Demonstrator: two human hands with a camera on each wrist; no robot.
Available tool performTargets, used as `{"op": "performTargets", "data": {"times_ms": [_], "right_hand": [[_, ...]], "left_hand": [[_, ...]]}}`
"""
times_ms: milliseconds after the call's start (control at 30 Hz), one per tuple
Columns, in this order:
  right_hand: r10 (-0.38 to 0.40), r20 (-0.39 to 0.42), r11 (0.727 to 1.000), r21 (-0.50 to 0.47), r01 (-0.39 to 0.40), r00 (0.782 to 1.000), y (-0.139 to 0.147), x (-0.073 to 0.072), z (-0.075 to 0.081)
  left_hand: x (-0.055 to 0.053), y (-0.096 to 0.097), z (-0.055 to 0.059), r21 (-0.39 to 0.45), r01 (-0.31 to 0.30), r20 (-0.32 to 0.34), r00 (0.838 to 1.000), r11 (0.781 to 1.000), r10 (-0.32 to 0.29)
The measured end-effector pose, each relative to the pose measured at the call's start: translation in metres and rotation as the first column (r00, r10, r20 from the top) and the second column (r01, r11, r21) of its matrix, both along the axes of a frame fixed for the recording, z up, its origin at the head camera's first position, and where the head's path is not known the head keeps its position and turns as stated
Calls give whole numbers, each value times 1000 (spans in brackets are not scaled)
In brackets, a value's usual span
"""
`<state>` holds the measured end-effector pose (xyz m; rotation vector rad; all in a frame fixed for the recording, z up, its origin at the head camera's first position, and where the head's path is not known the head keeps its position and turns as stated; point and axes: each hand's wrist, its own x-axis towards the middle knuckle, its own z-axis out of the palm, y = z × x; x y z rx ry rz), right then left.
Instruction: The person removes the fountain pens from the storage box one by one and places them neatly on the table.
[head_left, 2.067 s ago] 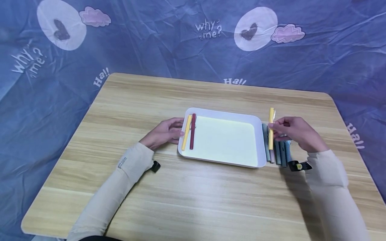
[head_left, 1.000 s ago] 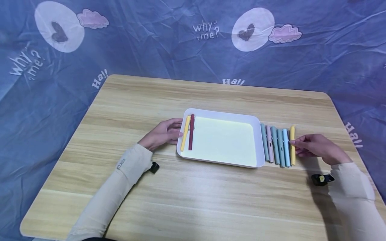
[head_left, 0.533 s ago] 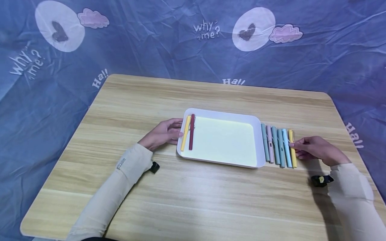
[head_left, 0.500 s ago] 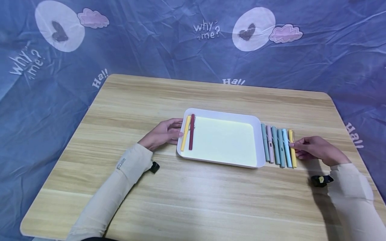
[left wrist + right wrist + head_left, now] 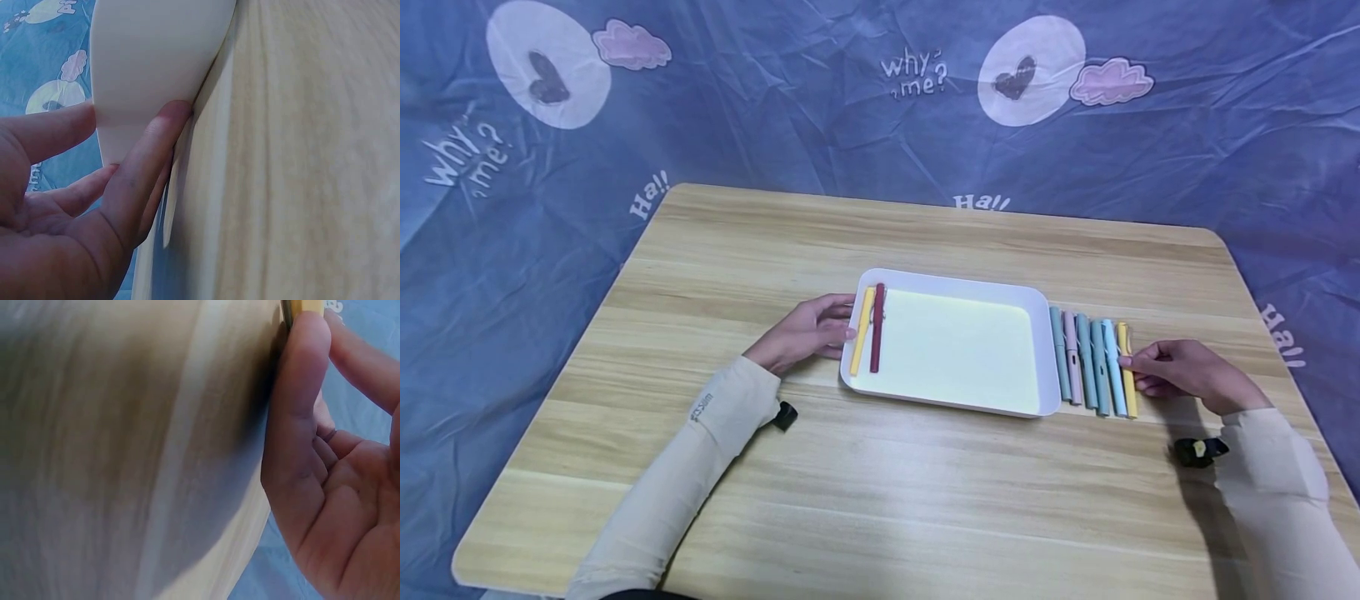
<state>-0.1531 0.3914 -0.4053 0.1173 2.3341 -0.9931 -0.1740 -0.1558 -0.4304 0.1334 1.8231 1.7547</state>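
My left hand [image 5: 801,333] rests its fingertips against the left end of a shallow white tray [image 5: 955,282]; in the left wrist view the thumb [image 5: 178,112] touches the outer wall of the tray low down, near the table. Inside the tray, a yellow pen [image 5: 862,332] and a dark red pen [image 5: 877,329] lie side by side at its left end. Right of the tray, my right hand [image 5: 1191,371] pinches another yellow pen [image 5: 1125,350] between thumb and fingers. That pen lies on the table at the right end of a row, beside a light blue pen [image 5: 1113,358].
Between the tray and the light blue pen lie a lilac pen [image 5: 1072,357] and several grey-green pens [image 5: 1060,354]. All sit on a wooden table [image 5: 880,500]. A blue printed cloth [image 5: 820,125] hangs behind and beside the table.
About two seconds ago my right hand held the yellow pen above the row. It has since moved right and down, laid the pen at the row's end and slid it slightly left. Left hand unmoved.
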Motion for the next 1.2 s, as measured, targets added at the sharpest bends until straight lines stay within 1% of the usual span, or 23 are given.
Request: {"op": "performTargets", "data": {"times_ms": [133,500,733,867,933,1033,1133,1200], "right_hand": [[7,-5,1000,4,-7,1000,0,1,0],[-7,-8,1000,9,7,1000,0,3,2],[-2,-6,1000,20,2,1000,2,5,3],[-1,-13,1000,30,2,1000,3,7,6],[-6,-33,1000,30,7,999,4,7,9],[-15,-89,1000,-3,15,996,3,6,15],[5,-142,998,-59,-14,990,-3,4,20],[26,-160,995,-89,-41,987,-9,1,24]], "left_hand": [[0,0,0,-1,-1,-1,1000,1000,1],[1,0,2,6,6,-14,1000,1000,-5],[1,0,0,7,9,-16,1000,1000,-9],[0,0,0,7,11,-15,1000,1000,-11],[0,0,0,7,13,-15,1000,1000,-13],[0,0,1,3,10,-17,1000,1000,-10],[0,0,1,-2,7,-17,1000,1000,-7],[0,0,1,-3,8,-17,1000,1000,-8]]}}
